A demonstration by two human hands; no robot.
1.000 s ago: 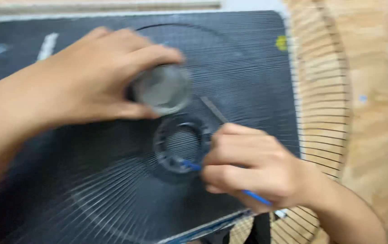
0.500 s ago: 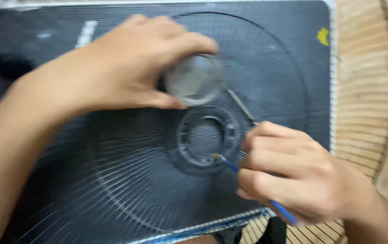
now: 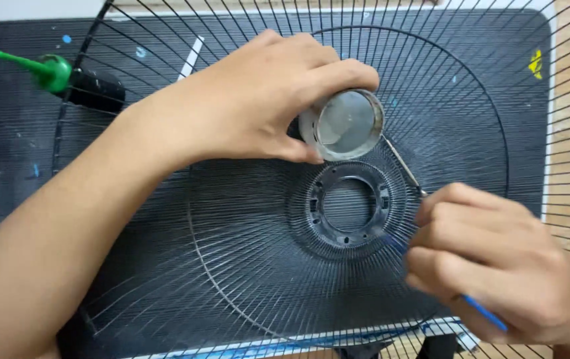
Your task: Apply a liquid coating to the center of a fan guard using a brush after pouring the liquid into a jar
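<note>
Holding a small round tin tipped toward the fan grill, the left hand wraps its fingers around it so the right can reach in. The right hand pinches a thin blue brush, maybe for paint, by the grill's middle ring. Since a moment ago, both hands slid right and a green-capped bottle shows.

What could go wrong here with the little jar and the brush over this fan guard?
The left hand holds the small open jar tipped on its side over the fan guard, so whatever is inside might spill through the wires onto the dark mat. The right hand works a thin blue-handled brush at the central black ring; the tip could snag between the close wires or smear beyond the ring.
</note>
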